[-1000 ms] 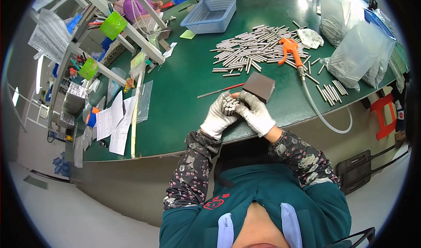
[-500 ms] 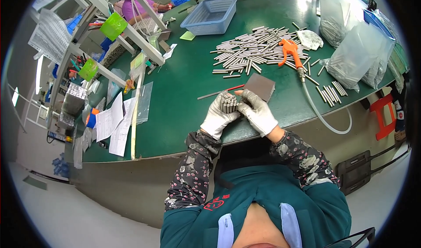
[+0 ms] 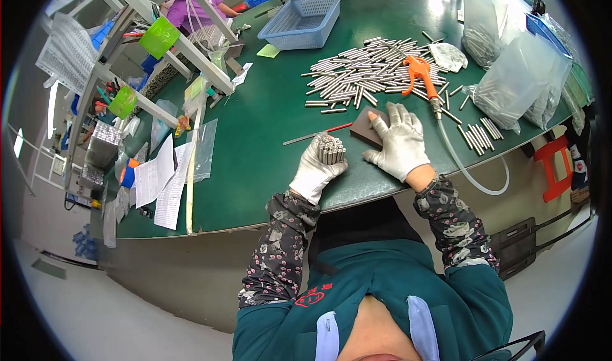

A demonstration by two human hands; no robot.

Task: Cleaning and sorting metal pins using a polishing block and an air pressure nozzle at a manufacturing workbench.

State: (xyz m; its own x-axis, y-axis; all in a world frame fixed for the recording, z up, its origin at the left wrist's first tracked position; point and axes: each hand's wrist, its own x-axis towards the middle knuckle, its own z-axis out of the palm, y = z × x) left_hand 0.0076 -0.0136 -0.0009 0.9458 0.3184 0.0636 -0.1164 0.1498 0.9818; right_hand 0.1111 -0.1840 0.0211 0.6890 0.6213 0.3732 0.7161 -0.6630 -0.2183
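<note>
Now your left hand point(image 3: 317, 169) is closed around a bundle of short metal rods point(image 3: 331, 149), ends up, at the near edge of the green worktop point(image 3: 268, 125). Your right hand point(image 3: 398, 145) lies open and flat, holding nothing, fingers on the dark block point(image 3: 366, 125) just right of the bundle. Keep the grip snug so no rod slips, and the ends level. Press the block down firmly. The loose pile of rods point(image 3: 363, 80) lies farther off, beside the orange air gun point(image 3: 422, 74).
</note>
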